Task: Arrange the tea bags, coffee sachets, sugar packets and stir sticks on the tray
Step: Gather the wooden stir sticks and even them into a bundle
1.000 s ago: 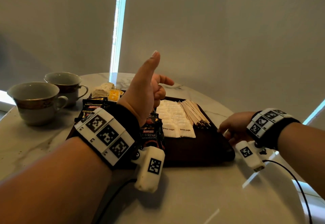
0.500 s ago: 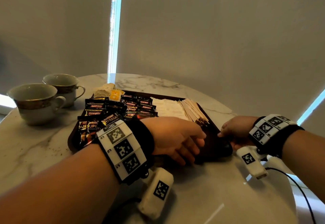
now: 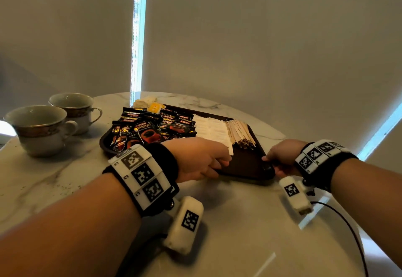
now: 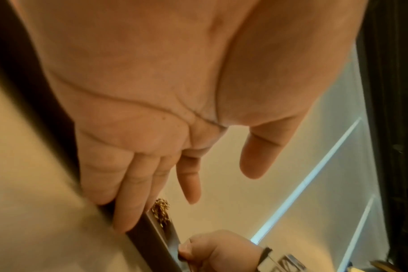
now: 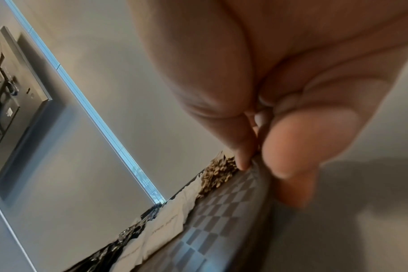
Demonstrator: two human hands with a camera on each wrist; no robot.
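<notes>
Two cups [image 3: 41, 129] stand on the one table [image 3: 228, 222]. One tray [image 3: 250, 166] holds a pile of coffee sachets [image 3: 150, 129], too overlapped to count, a row of sugar packets [image 3: 213, 129], a bundle of stir sticks [image 3: 240, 132] and a few tea bags [image 3: 150, 104]. Two hands [image 3: 195, 159] show.

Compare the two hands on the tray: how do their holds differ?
The left hand lies at the near edge of the tray, fingers straight along the rim. The right hand pinches the near right corner, thumb on top, fingers curled under. Both touch the same tray; neither holds any packet.
</notes>
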